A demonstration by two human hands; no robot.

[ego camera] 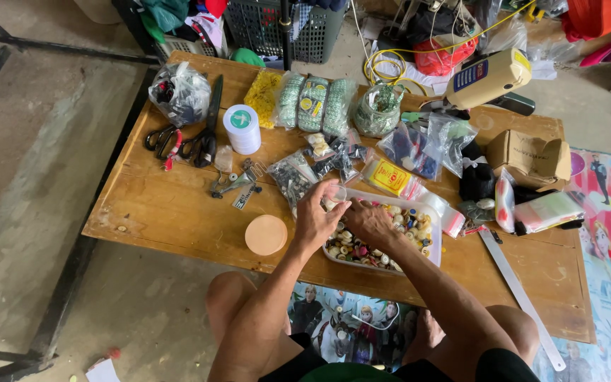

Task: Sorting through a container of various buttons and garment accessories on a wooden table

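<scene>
My left hand (315, 218) and my right hand (370, 221) meet over the near left corner of a shallow white tray (435, 249) full of mixed buttons (404, 226). The left hand pinches a small clear plastic bag (336, 193) by its top edge. My right hand's fingers are bunched together right beside the bag; something small may be between them, but it is too small to tell. Both forearms reach in from the bottom of the view over a low wooden table (171, 212).
A round tan lid (266, 235) lies left of the tray. Farther back are black scissors (205, 138), a white thread spool (242, 129), bags of beads and buttons (314, 104), a cardboard box (530, 157) and a metal ruler (521, 297). A grey basket (286, 28) stands behind.
</scene>
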